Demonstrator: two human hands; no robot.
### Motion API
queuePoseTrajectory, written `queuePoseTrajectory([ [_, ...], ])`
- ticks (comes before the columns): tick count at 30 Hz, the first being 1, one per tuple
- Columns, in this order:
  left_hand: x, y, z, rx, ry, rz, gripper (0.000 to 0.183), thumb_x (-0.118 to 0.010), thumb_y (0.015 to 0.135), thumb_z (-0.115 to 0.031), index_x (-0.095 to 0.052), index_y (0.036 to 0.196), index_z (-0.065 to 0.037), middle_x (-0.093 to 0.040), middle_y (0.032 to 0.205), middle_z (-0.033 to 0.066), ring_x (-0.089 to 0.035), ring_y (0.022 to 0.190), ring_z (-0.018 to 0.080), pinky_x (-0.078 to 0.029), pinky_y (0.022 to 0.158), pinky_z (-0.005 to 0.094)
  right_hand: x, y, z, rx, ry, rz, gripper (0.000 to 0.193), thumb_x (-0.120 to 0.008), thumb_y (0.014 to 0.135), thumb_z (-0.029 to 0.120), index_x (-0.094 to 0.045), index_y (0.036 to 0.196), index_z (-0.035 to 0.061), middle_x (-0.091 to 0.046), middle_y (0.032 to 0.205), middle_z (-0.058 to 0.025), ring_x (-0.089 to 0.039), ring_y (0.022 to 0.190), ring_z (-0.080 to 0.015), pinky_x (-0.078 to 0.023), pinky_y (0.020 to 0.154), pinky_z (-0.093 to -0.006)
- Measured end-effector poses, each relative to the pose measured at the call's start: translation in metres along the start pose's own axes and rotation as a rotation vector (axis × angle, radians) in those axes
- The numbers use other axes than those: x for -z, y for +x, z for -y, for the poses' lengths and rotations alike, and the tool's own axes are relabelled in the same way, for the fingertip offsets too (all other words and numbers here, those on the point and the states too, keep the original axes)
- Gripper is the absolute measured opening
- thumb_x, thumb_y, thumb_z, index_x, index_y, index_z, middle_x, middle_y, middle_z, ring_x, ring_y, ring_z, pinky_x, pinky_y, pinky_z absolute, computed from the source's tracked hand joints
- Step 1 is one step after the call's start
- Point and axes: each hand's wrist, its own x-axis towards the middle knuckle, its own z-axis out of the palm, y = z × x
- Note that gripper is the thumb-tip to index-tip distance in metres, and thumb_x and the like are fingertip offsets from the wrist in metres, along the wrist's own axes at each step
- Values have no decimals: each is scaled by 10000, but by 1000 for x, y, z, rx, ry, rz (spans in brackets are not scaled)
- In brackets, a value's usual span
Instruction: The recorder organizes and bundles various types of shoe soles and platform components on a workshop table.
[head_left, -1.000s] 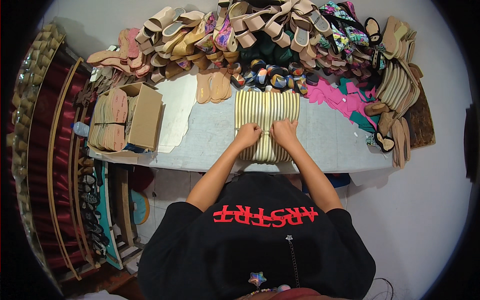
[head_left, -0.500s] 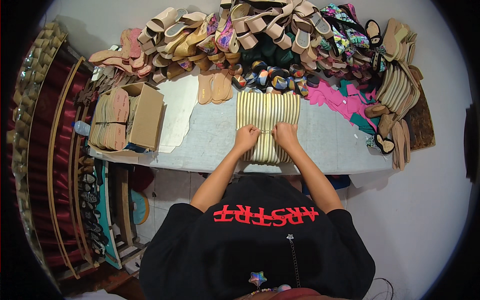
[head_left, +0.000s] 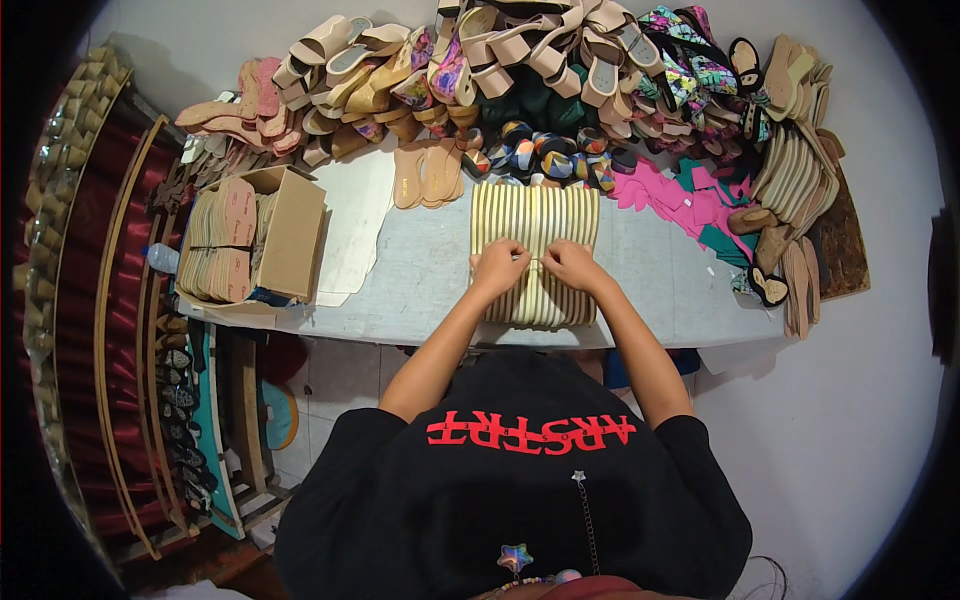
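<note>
A bundle of cream-and-brown striped shoe soles (head_left: 535, 212) stands on edge on the table, packed side by side and pinched in at the middle. My left hand (head_left: 501, 266) rests over its middle with curled fingers. My right hand (head_left: 568, 264) is closed in a pinch close beside it. Between the fingertips runs a thin cord (head_left: 537, 260) that crosses the waist of the bundle, and both hands grip it. Most of the cord is hidden by my fingers.
To the left stands a cardboard box (head_left: 292, 235) of tied insoles, beside white sheets (head_left: 350, 220). Tan insoles (head_left: 428, 175) lie behind the bundle. Finished sandals (head_left: 540, 50) pile along the wall. Pink scraps (head_left: 680, 200) and more soles (head_left: 800, 180) sit at the right.
My hands have come closer together over the middle of the bundle, the left one moving right and slightly up. The bundle's far end has shifted very little.
</note>
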Motion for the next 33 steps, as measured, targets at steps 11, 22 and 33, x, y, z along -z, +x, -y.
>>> queuePoseTrajectory([
  [11,-9,4,21,139,-983,228,168,-622,802,-159,-630,796,8,-635,777,58,-557,717,102,-428,654,238,0,-4,-6,-88,522,4,208,-651,746,171,-598,689,-22,-566,573,-31,-538,528,-85,-426,481,-244],
  [22,-17,7,31,223,-894,262,171,-624,813,-139,-635,909,1,-640,851,42,-545,736,69,-436,686,207,-31,-3,-12,-133,1001,-166,126,-647,773,87,-640,788,-38,-621,842,-74,-542,610,-76,-438,504,-202],
  [33,-12,6,19,178,-828,189,141,-645,790,-114,-654,890,-15,-639,804,27,-543,717,71,-430,659,207,-35,-5,13,-289,1250,-260,142,-612,806,77,-629,887,-38,-629,773,-62,-530,496,-66,-388,411,-170],
])
